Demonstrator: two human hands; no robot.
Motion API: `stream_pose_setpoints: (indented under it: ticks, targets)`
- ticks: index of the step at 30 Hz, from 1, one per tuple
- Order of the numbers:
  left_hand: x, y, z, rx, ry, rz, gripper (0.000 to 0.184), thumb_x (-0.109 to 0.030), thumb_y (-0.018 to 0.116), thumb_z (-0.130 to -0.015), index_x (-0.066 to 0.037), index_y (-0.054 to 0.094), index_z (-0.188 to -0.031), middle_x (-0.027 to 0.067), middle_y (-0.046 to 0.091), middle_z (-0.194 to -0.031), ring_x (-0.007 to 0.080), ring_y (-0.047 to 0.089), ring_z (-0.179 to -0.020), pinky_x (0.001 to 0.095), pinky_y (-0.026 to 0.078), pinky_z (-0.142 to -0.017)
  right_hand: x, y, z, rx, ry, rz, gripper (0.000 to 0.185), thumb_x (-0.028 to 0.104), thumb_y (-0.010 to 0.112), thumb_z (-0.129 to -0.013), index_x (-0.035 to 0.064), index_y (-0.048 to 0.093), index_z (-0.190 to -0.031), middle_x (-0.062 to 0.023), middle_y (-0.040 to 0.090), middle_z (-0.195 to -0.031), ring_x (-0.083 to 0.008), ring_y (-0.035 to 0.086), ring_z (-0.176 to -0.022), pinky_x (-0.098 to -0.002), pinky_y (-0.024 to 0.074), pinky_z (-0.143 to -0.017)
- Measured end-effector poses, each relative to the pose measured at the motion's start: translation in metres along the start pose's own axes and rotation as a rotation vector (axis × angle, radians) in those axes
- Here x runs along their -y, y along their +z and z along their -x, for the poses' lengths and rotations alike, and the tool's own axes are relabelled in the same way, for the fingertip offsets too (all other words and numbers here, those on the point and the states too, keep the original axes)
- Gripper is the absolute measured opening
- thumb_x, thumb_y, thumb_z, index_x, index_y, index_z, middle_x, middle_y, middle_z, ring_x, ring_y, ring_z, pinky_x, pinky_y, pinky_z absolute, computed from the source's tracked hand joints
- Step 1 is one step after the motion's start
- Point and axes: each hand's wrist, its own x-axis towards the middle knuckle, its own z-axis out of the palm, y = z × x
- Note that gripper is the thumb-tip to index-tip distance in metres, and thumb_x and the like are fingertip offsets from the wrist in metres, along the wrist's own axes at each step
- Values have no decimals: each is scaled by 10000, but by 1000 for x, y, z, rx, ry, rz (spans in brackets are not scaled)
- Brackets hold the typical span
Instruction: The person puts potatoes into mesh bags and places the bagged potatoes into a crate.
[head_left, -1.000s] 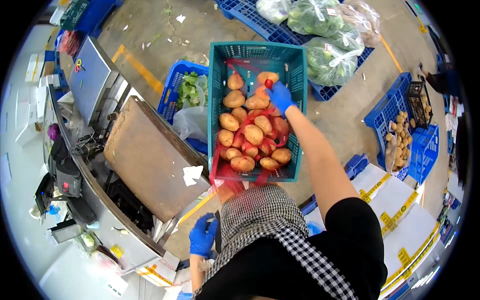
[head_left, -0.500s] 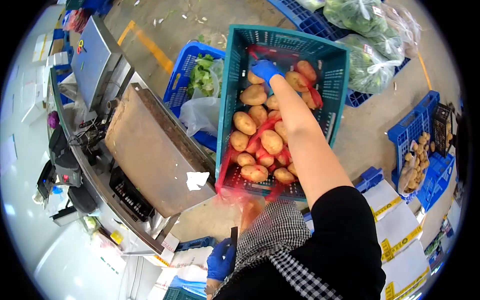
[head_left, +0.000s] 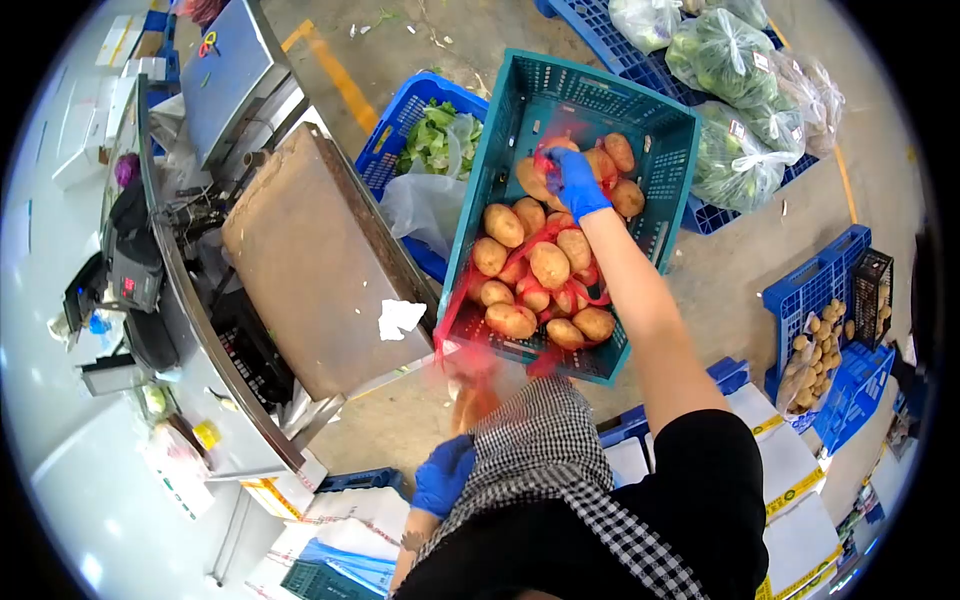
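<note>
In the head view my right hand, in a blue glove, reaches into a green plastic crate. Its fingers are closed on a fold of red mesh net, right against several potatoes. Loose potatoes fill much of the crate, with strands of the net lying across and between them. More of the net hangs blurred over the crate's near edge. My left hand, also blue-gloved, is curled beside the checked apron; what it holds, if anything, is hidden.
Left of the crate stand a blue basket with leafy greens and a metal-topped bench with a torn white paper. Bagged vegetables lie on a blue pallet at upper right. White boxes are stacked at lower right.
My right hand has drawn back toward me and to the right inside the crate, the net moving with it. My left hand has risen slightly; a dark strip beside it no longer shows.
</note>
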Motion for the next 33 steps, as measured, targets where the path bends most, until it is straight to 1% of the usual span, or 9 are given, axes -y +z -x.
stream_pose_setpoints:
  ticks: [1, 7, 11, 12, 15, 19, 26, 29, 33]
  targets:
    - [0, -3, -1, 55, -119, 102, 282, -207, 587, -832, -32, 593, -1052, 173, 600, -1021, 274, 591, -944, 323, 458, -820, 10, 10, 18, 78, -11, -55, 118, 156, 527, -794, 67, 600, -765, -7, 496, -583, -102, 356, -376, -214, 274, -373]
    - [35, 3, -29, 217, -104, 903, 396, -306, 519, -880, -71, 493, -1197, 122, 565, -1118, 236, 557, -1020, 327, 455, -840, 67, 102, 217, 600, 67, -175, 170, 185, 416, -881, 61, 526, -844, 28, 400, -543, -57, 302, -382, -213, 232, -382]
    - [21, -12, -85, 686, -178, 1759, 577, -523, 417, -864, -102, 391, -1258, 152, 468, -1242, 304, 493, -1094, 425, 426, -890, 64, 170, 374, 891, 10, -96, 196, 211, 396, -893, 88, 445, -748, 45, 358, -507, -46, 304, -366, -192, 257, -362]
    - [16, -20, -94, 785, -81, 1810, 581, -525, 416, -863, -105, 384, -1262, 159, 455, -1254, 321, 487, -1098, 436, 416, -901, 62, 182, 402, 1038, -13, -113, 213, 216, 385, -898, 96, 421, -725, 46, 357, -501, -42, 305, -362, -185, 266, -354]
    - [-14, -46, -89, 1145, 212, 2041, 705, -599, 404, -816, -104, 315, -1309, 183, 380, -1307, 357, 431, -1147, 472, 382, -931, 51, 223, 478, 747, -285, -13, 216, 238, 395, -875, 107, 439, -710, 51, 322, -472, -41, 261, -365, -194, 246, -377]
    - [-36, -115, -28, 1491, 558, 2134, 907, -710, 388, -744, -87, 207, -1378, 220, 275, -1372, 389, 346, -1220, 510, 337, -967, 16, 270, 500, 923, -179, -157, 232, 237, 409, -850, 115, 444, -656, 48, 315, -460, -45, 274, -375, -196, 231, -387]
    - [65, -168, 21, 1210, 432, 2042, 873, -662, 415, -769, -41, 243, -1358, 237, 385, -1299, 395, 453, -1120, 517, 345, -957, -48, 335, 468, 1203, -33, -207, 191, 147, 414, -827, 112, 430, -641, 33, 299, -471, -57, 254, -372, -197, 222, -388]
    - [89, -193, 27, 1049, 423, 2039, 736, -570, 379, -843, -47, 267, -1349, 216, 432, -1267, 350, 507, -1077, 490, 407, -920, -64, 360, 474, 1001, -132, -40, 212, 139, 438, -817, 118, 419, -607, 36, 297, -455, -59, 250, -367, -207, 232, -395]
    - [99, -209, 40, 841, 598, 1937, 721, -545, 397, -847, -53, 254, -1354, 209, 421, -1277, 342, 509, -1074, 489, 411, -918, -82, 391, 482, 919, -111, 36, 405, 405, 490, -858, 146, 455, -549, 44, 314, -399, -105, 263, -333, -228, 195, -354]
